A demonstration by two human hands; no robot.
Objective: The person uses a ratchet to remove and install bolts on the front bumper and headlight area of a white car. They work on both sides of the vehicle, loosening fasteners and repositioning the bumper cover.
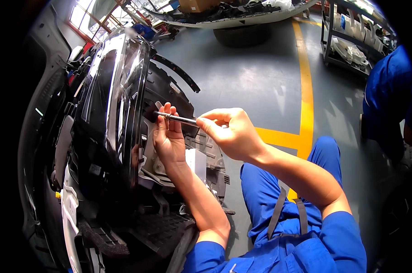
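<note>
My right hand is closed round the near end of a slim dark rod-like hand tool, with a shiny metal section toward its far end. Its exact kind is not clear. At that far end, my left hand has its palm turned up, thumb and fingers pinching about the tip. Whether a small fastener sits there is too small to tell. Both hands are just right of a car's glossy headlight. Behind the fingers is a dark plastic wheel-arch liner, hanging beside the exposed front end.
Dark trim and open bodywork fill the left side, with a white body panel low down. A removed bumper lies across the top, above a tyre. A parts rack and a person in blue are at right.
</note>
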